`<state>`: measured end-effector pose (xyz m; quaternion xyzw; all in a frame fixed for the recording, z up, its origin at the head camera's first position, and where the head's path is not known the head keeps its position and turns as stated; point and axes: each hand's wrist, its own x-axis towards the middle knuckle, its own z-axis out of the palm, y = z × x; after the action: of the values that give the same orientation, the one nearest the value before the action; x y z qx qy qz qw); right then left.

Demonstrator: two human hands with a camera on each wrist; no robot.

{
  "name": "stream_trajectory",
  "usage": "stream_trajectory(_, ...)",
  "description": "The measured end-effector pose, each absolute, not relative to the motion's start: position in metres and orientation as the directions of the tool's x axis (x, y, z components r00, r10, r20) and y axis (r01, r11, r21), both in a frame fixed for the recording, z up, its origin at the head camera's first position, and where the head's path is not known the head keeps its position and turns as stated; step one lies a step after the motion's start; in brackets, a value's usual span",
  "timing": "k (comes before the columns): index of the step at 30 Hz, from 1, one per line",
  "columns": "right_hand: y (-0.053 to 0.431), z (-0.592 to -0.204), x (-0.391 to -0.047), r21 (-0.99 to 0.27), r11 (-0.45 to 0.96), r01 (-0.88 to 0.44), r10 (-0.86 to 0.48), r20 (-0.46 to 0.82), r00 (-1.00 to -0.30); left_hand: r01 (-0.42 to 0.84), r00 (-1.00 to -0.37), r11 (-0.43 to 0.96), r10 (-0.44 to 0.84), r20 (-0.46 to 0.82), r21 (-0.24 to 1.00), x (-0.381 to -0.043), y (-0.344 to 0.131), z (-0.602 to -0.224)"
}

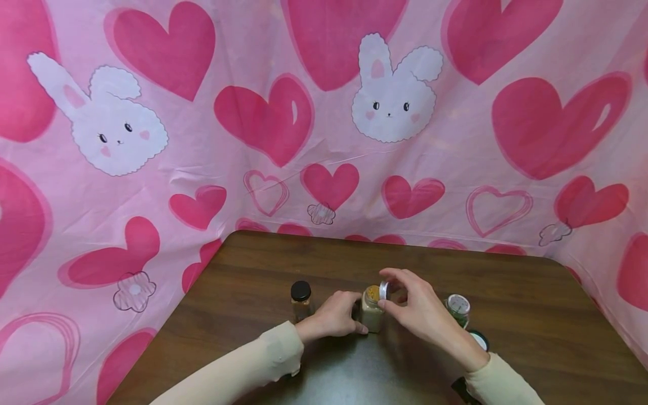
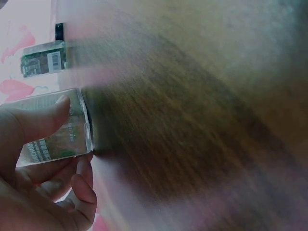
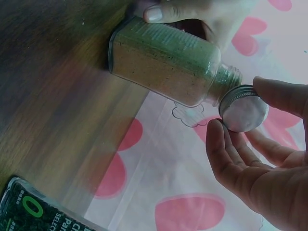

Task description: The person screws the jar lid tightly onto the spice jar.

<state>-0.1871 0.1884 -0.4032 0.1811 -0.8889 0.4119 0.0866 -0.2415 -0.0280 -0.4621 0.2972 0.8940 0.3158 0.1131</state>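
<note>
A square glass spice jar (image 1: 372, 319) of tan powder stands upright on the table with its mouth uncovered. My left hand (image 1: 334, 315) grips its lower side; in the left wrist view the thumb lies across the printed glass of the jar (image 2: 53, 147). With thumb and fingertips, my right hand (image 1: 420, 306) pinches a silver screw lid (image 1: 383, 291), tilted on edge beside the jar's mouth. The right wrist view shows the lid (image 3: 244, 113) right at the threaded neck; whether they touch, I cannot tell.
Left of my left hand stands a black-capped jar (image 1: 301, 298) with brown contents. A jar of green flakes (image 1: 458, 309) stands right of my right hand. Near the right wrist, a black-rimmed white disc (image 1: 478, 339) is partly hidden. A patterned pink cloth (image 1: 334, 152) hangs behind the wooden table (image 1: 243, 275).
</note>
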Motion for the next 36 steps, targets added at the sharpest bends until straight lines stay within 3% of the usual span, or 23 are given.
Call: stream_trajectory(36,0.1784,-0.4035,-0.1924,-0.690,0.577,-0.436,-0.294,0.323,-0.900,0.495,-0.785,0.613,0.619,0.015,0.616,-0.2433,-0.0289,-0.4647)
